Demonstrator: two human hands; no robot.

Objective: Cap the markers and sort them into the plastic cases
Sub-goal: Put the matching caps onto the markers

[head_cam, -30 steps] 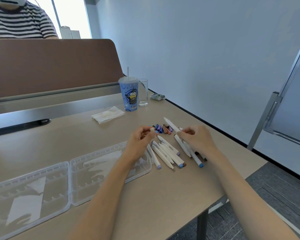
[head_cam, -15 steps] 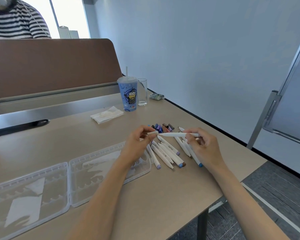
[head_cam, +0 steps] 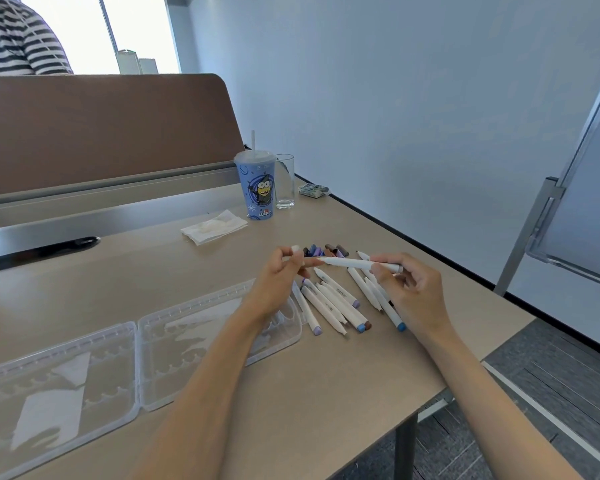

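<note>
Now right hand (head_cam: pixel 417 293) grips one marker (head_cam: pixel 347 262); left hand (head_cam: pixel 277 283) pinches one cap (head_cam: pixel 295 248) (white); two cases (head_cam: pixel 201 328).

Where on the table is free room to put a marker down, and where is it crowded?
Bare table lies between the plastic case and the near edge, also between the napkin and the case. Crowded: loose markers and caps right of it.
</note>
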